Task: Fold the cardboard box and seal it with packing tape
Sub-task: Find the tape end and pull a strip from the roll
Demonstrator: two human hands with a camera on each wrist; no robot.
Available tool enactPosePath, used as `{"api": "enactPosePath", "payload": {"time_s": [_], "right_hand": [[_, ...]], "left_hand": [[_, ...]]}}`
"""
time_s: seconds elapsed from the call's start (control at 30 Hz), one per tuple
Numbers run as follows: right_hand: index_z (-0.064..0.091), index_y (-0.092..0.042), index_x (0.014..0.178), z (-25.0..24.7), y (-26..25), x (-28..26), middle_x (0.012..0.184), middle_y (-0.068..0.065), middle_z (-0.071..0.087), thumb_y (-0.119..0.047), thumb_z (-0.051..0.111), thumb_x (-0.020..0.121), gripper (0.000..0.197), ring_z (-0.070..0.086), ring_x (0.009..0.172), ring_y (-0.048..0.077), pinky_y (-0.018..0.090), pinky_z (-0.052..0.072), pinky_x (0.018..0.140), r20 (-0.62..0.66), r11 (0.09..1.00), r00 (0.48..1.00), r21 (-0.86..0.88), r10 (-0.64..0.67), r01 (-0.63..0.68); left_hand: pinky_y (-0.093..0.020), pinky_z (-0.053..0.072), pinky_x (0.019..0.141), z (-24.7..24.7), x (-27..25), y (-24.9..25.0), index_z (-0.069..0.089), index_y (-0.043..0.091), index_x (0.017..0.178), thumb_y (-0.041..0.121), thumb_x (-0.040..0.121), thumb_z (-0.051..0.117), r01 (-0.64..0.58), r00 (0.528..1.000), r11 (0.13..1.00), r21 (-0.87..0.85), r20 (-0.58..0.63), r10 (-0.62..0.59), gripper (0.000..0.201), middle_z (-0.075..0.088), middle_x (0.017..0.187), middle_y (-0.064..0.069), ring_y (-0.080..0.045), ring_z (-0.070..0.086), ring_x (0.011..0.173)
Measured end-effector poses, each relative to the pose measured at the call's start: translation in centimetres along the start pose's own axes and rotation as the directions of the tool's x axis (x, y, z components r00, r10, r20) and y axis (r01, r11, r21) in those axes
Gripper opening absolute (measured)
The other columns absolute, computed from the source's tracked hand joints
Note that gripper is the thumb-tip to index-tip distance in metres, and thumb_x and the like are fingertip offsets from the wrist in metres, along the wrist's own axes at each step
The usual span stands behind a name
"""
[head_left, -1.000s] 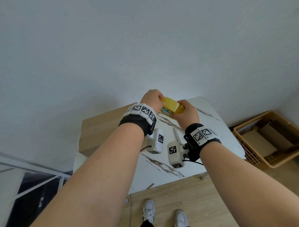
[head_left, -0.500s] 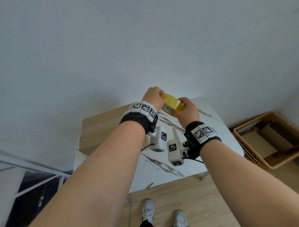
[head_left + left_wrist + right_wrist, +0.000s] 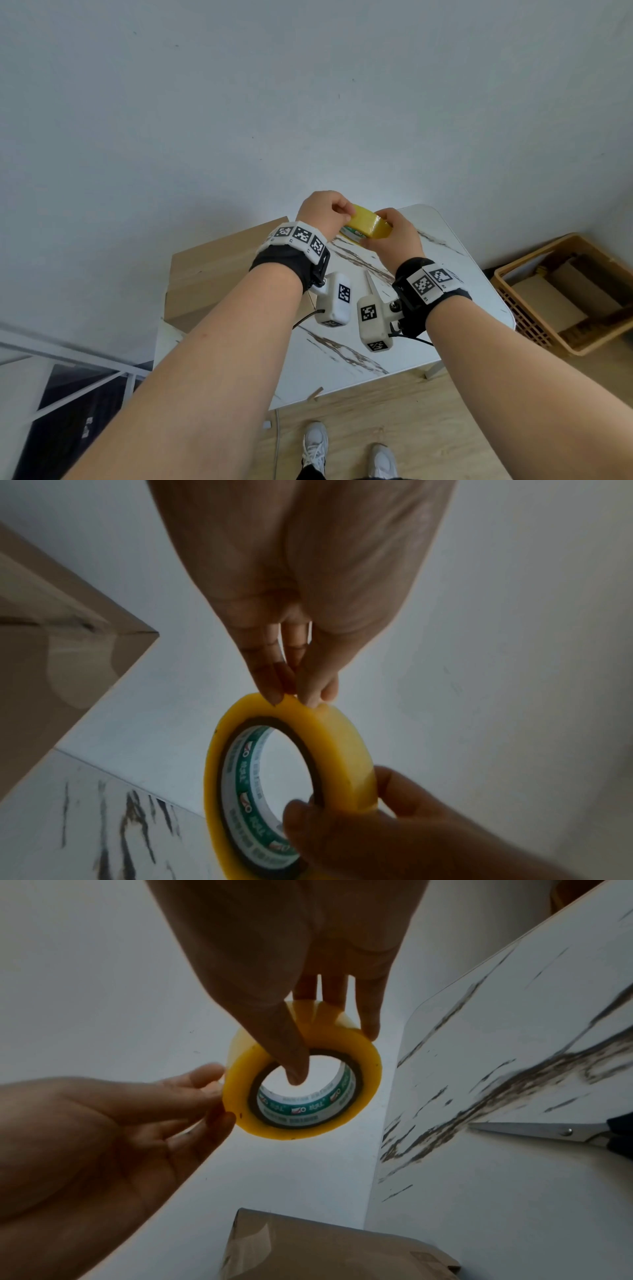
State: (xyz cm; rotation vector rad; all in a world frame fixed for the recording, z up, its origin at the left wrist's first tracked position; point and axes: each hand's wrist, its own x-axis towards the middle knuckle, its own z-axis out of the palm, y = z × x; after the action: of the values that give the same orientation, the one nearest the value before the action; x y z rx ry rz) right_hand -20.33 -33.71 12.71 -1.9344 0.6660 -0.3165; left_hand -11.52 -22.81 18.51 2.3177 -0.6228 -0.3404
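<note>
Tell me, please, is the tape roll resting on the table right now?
No, the right hand holds the tape roll in the air above the table, while the left hand pinches its outer rim.

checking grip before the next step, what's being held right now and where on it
The tape roll, in both hands. The right hand grips it with its thumb through the core; the left hand pinches its outer yellow rim with its fingers.
</note>
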Motion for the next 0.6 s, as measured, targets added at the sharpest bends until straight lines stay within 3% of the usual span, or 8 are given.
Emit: {"api": "enactPosePath", "payload": {"time_s": [0.07, 0.17, 0.27, 0.33, 0.47, 0.53, 0.6], "right_hand": [[0.057, -0.014, 0.105, -0.3, -0.2, 0.0, 0.086, -0.003, 0.058, -0.009, 0.074, 0.076, 0.034, 0.053, 0.072, 0.011, 0.022, 0.040, 0.058, 0.009, 0.998, 1.000, 0.055, 0.003, -0.003], [0.056, -0.010, 0.107, -0.9, -0.4, 0.0, 0.090, 0.000, 0.059, -0.003, 0.072, 0.076, 0.036, 0.054, 0.074, 0.012, 0.024, 0.045, 0.063, 0.030, 0.988, 0.999, 0.152, 0.013, -0.017], [0.055, -0.012, 0.103, -1.5, -0.5, 0.0, 0.094, 0.003, 0.062, -0.001, 0.073, 0.075, 0.035, 0.058, 0.080, 0.017, 0.028, 0.048, 0.068, 0.082, 0.973, 0.997, 0.229, 0.011, -0.030], [0.056, -0.015, 0.100, -1.6, -0.5, -0.1, 0.094, 0.004, 0.064, -0.002, 0.074, 0.074, 0.035, 0.061, 0.083, 0.021, 0.033, 0.050, 0.072, 0.113, 0.967, 0.993, 0.252, 0.014, -0.043], [0.056, -0.024, 0.095, -2.0, -0.4, -0.2, 0.098, 0.006, 0.065, -0.006, 0.078, 0.070, 0.037, 0.064, 0.094, 0.031, 0.046, 0.052, 0.080, 0.175, 0.964, 0.983, 0.250, 0.047, -0.091], [0.058, -0.026, 0.100, -2.4, -1.0, -0.1, 0.104, 0.008, 0.063, -0.010, 0.077, 0.073, 0.037, 0.060, 0.097, 0.029, 0.044, 0.048, 0.082, 0.265, 0.954, 0.960, 0.255, 0.090, -0.159], [0.060, -0.022, 0.110, -2.9, -1.8, -0.1, 0.118, 0.010, 0.061, -0.018, 0.072, 0.077, 0.035, 0.054, 0.106, 0.024, 0.043, 0.041, 0.092, 0.355, 0.931, 0.922, 0.262, 0.153, -0.255]], "left_hand": [[-0.038, 0.053, 0.089, -0.5, 0.3, -0.3, 0.063, 0.018, 0.100, -0.009, 0.081, 0.047, 0.028, 0.999, 0.997, -0.065, -0.024, -0.030, 0.037, 0.062, 0.091, 0.000, -0.020, 0.060, 0.091], [-0.032, 0.049, 0.090, -1.4, 0.7, -1.0, 0.054, 0.021, 0.126, -0.012, 0.079, 0.047, 0.025, 1.000, 0.997, 0.079, 0.007, -0.026, 0.059, 0.052, 0.125, -0.005, -0.022, 0.055, 0.110], [-0.032, 0.042, 0.103, -1.9, 1.0, -1.6, 0.041, 0.027, 0.143, 0.000, 0.083, 0.063, -0.014, 0.996, 0.989, 0.145, 0.094, 0.000, 0.069, 0.042, 0.143, -0.006, -0.024, 0.048, 0.126], [-0.036, 0.041, 0.106, -2.0, 1.3, -1.7, 0.047, 0.025, 0.140, 0.006, 0.082, 0.068, -0.037, 0.994, 0.995, 0.092, 0.110, 0.027, 0.063, 0.047, 0.143, -0.005, -0.024, 0.051, 0.125], [-0.037, 0.046, 0.099, -2.1, 1.6, -1.5, 0.064, 0.015, 0.119, 0.003, 0.077, 0.070, -0.106, 0.990, 0.987, 0.119, 0.108, 0.094, 0.043, 0.064, 0.122, -0.005, -0.025, 0.060, 0.111], [-0.037, 0.047, 0.096, -2.1, 1.6, -1.5, 0.064, 0.015, 0.118, 0.004, 0.077, 0.070, -0.120, 0.987, 0.979, 0.167, 0.123, 0.101, 0.043, 0.064, 0.121, -0.005, -0.026, 0.062, 0.106], [-0.036, 0.049, 0.094, -2.0, 1.5, -1.3, 0.064, 0.019, 0.118, 0.005, 0.079, 0.068, -0.139, 0.986, 0.965, 0.222, 0.126, 0.113, 0.042, 0.063, 0.121, -0.003, -0.027, 0.062, 0.103]]}}
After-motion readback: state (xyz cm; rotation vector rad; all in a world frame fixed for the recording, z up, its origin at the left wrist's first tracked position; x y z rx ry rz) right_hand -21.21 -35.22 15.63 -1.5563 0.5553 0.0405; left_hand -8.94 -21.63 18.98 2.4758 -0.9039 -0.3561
